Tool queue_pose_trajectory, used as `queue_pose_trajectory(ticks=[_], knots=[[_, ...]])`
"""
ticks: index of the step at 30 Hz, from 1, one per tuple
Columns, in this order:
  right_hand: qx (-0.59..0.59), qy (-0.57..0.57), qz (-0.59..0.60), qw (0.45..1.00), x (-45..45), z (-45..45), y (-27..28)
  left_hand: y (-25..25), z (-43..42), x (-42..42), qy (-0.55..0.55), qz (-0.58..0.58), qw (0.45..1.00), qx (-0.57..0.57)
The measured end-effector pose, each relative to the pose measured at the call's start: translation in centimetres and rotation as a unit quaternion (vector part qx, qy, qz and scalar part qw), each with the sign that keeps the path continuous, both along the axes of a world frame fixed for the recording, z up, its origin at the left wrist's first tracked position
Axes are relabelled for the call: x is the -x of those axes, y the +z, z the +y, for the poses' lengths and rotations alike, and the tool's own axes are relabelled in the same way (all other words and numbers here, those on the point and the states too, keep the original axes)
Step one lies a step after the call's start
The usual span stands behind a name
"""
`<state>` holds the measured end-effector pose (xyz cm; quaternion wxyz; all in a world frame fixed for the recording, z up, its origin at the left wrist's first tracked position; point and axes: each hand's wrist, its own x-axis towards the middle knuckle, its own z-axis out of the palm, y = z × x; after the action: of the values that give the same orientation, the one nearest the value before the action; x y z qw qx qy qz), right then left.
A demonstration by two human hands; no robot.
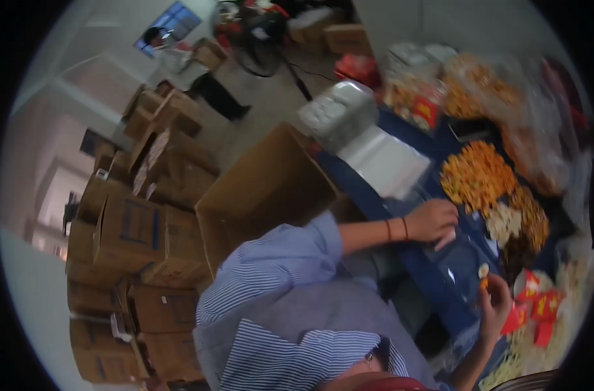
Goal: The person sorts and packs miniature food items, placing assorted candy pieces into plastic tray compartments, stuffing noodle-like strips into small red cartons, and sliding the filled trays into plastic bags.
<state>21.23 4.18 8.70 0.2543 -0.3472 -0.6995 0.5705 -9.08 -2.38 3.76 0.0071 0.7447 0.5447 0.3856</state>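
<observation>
My left hand [434,221] is over the blue table [401,254], its fingers closed round a small pale pinkish piece [445,240]. Nearer the table's right side, my right hand [498,303] pinches a small orange piece [484,283] with a round whitish top [483,270]. A clear plastic sheet or bag [455,268] lies between the hands. Beyond them is a heap of orange pieces [477,174], with whitish pieces [504,223] and brownish-yellow pieces [532,218] beside it. Red and yellow paper cups [546,305] are right of my right hand.
A large open carton [264,182] adjoins the table's left edge. White packs [339,114], plastic bags [479,85] and a phone-like dark object [472,130] lie on the far part. Stacked cartons [131,228] stand left. Another person [202,75] stands farther back near a fan [248,39].
</observation>
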Motion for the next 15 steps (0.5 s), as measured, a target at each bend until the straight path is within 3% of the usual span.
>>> queue_pose_trajectory(ticks=[4, 7, 9, 13, 15], knots=[[0.04, -0.158, 0.025, 0.986, -5.7, -1.0, -1.1, 1.8, -1.2, -5.3, -0.047, -0.017, 0.998, 0.025], [-0.024, -0.242, 0.054, 0.969, -7.8, -1.2, -1.1, 0.9, -0.3, -9.9, -0.141, -0.01, 0.989, 0.038], [-0.156, -0.238, -0.099, 0.953, -7.9, -1.3, -1.5, 0.1, 0.1, -12.2, -0.164, 0.013, 0.984, 0.06], [-0.242, -0.212, -0.125, 0.939, -5.2, -0.2, -3.4, -1.5, 2.0, -15.2, -0.148, 0.025, 0.986, 0.07], [-0.388, -0.144, -0.208, 0.886, -4.1, 1.3, -4.5, -2.3, 2.8, -16.0, -0.08, 0.04, 0.993, 0.072]])
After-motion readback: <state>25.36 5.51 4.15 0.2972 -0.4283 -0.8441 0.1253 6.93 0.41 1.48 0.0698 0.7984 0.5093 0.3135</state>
